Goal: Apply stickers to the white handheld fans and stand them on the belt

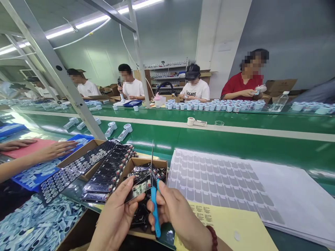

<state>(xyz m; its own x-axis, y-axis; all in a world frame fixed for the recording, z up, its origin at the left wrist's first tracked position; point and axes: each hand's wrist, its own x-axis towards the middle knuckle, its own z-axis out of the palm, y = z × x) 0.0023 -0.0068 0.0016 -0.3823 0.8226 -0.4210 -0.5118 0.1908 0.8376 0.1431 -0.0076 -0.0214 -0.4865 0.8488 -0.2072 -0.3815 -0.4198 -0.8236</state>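
- left hand (117, 207): fingers and thumb pinching a small circuit board (141, 188), held up over an open cardboard box (163, 163)
- right hand (170, 205): curled around the handle of a blue-handled tool (155, 212), its thin metal blade pointing up beside the circuit board
- dark boards (140, 212) lie loose inside the cardboard box, below both hands
- left of the box, dark circuit panels (111, 170) lie overlapping, next to a dark sheet with round discs (75, 169)
- right of the box, a white sheet with grey shapes (217, 177), and nearer the person a yellow sheet (235, 223) on the green table (162, 134)
- bottom left, a heap of pale blue plastic parts (39, 221)
- at far left, a co-worker's hand (56, 150) rests over a blue tray (90, 137)
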